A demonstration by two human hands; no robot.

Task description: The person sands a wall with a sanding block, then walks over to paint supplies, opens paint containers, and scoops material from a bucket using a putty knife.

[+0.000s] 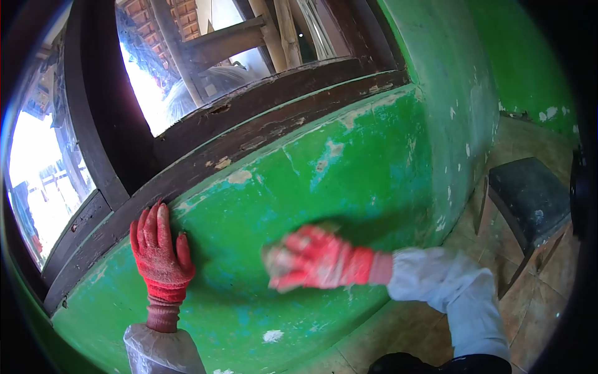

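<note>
My left hand point(161, 252), in a red work glove, lies flat against the green wall point(249, 218), its fingertips at the lower edge of the dark wooden window frame point(205, 149). Its fingers are stretched out and hold nothing. In the middle of the wall my right hand point(321, 257), gloved in red with pale dust on it, presses a greyish-brown pad point(278, 260) to the paint. The pad is blurred and mostly covered by the fingers, so its exact kind is unclear. Around both hands the paint is worn, with pale and bluish patches.
Glass panes point(187, 68) sit in the window frame above. To the right, a dark-seated stool point(529, 193) stands on the tiled floor point(423, 327), near the corner where another green wall point(520, 56) begins.
</note>
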